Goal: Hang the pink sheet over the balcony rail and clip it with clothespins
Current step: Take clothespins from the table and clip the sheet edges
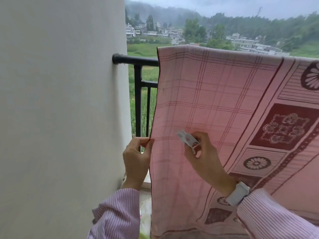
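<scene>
The pink sheet (215,104), checked with dark red flower panels, hangs draped over the black balcony rail (136,60) and covers most of it to the right. My left hand (136,159) pinches the sheet's left edge about halfway down. My right hand (203,152) is in front of the sheet and holds a white clothespin (187,139) whose tip points up and left, close to the cloth. I cannot tell whether the clothespin touches the sheet.
A white wall (60,109) stands close on the left, where the rail is fixed to it. Black vertical bars (138,107) show below the bare rail end. Fields, trees and houses lie beyond the balcony.
</scene>
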Demonstrator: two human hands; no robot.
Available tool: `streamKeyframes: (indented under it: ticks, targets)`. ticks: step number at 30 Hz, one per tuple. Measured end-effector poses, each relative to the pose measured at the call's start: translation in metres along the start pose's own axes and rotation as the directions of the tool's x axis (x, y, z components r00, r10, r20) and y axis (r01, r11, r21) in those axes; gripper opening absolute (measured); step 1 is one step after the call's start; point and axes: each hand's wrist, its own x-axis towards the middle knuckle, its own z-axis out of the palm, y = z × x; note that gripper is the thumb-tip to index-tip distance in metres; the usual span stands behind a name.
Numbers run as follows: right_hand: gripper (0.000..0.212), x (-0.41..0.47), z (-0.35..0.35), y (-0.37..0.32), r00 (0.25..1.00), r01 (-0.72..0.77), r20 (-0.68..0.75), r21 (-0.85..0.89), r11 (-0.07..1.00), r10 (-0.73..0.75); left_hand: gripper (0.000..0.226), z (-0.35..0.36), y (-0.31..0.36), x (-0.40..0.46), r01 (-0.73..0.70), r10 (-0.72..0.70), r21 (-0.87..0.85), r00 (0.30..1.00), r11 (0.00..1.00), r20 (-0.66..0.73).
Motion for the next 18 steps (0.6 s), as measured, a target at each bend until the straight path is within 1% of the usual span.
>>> streamKeyframes:
  ticks: [1, 2, 3, 5, 7, 10, 12, 13, 14, 16, 17, 18]
  targets:
    - [0.019, 0.001, 0.003, -0.006, 0.994, -0.106, 0.029, 0.117, 0.987, 0.103, 0.007, 0.000, 0.000, -0.006, -0.046, 0.046, -0.001, 0.999, 0.999, 0.008]
    - [0.021, 0.004, 0.007, -0.011, 0.982, -0.190, 0.048, 0.217, 0.958, 0.184, 0.011, 0.001, 0.000, -0.011, -0.097, 0.097, 0.000, 0.995, 0.995, 0.021]
    - [0.023, 0.007, 0.012, -0.018, 0.972, -0.233, 0.053, 0.284, 0.930, 0.227, 0.015, 0.003, -0.001, -0.015, -0.150, 0.150, 0.005, 0.988, 0.989, 0.037]
    - [0.024, 0.013, 0.022, -0.032, 0.973, -0.228, 0.041, 0.356, 0.906, 0.228, 0.016, 0.005, -0.003, -0.021, -0.243, 0.240, 0.041, 0.968, 0.969, 0.070]
    - [0.025, 0.018, 0.029, -0.045, 0.975, -0.209, -0.003, 0.328, 0.921, 0.222, 0.017, 0.007, -0.002, -0.024, -0.300, 0.294, 0.060, 0.951, 0.952, 0.097]
    - [0.026, 0.027, 0.032, -0.054, 0.978, -0.175, -0.088, 0.166, 0.970, 0.192, 0.017, 0.005, -0.003, -0.024, -0.375, 0.366, 0.066, 0.923, 0.925, 0.123]
    - [0.032, 0.031, 0.032, -0.052, 0.979, -0.147, -0.130, 0.081, 0.986, 0.156, 0.015, 0.001, -0.008, -0.018, -0.415, 0.403, 0.055, 0.903, 0.908, 0.147]
    - [0.035, 0.032, 0.032, -0.049, 0.978, -0.144, -0.140, 0.080, 0.986, 0.154, 0.016, -0.002, -0.009, -0.014, -0.393, 0.385, 0.030, 0.910, 0.919, 0.152]
    - [0.036, 0.034, 0.032, -0.045, 0.977, -0.143, -0.143, 0.097, 0.985, 0.156, 0.018, -0.004, -0.012, -0.007, -0.327, 0.326, -0.014, 0.934, 0.945, 0.147]
    - [0.035, 0.034, 0.028, -0.039, 0.978, -0.146, -0.131, 0.135, 0.980, 0.164, 0.023, -0.004, -0.013, 0.009, -0.117, 0.133, -0.108, 0.979, 0.987, 0.153]
    - [0.034, 0.034, 0.025, -0.036, 0.976, -0.152, -0.132, 0.145, 0.978, 0.172, 0.024, -0.001, -0.012, 0.017, -0.010, 0.038, -0.149, 0.982, 0.989, 0.183]
    - [0.035, 0.035, 0.023, -0.034, 0.973, -0.160, -0.140, 0.154, 0.975, 0.182, 0.025, 0.003, -0.012, 0.027, 0.091, -0.044, -0.192, 0.970, 0.977, 0.239]
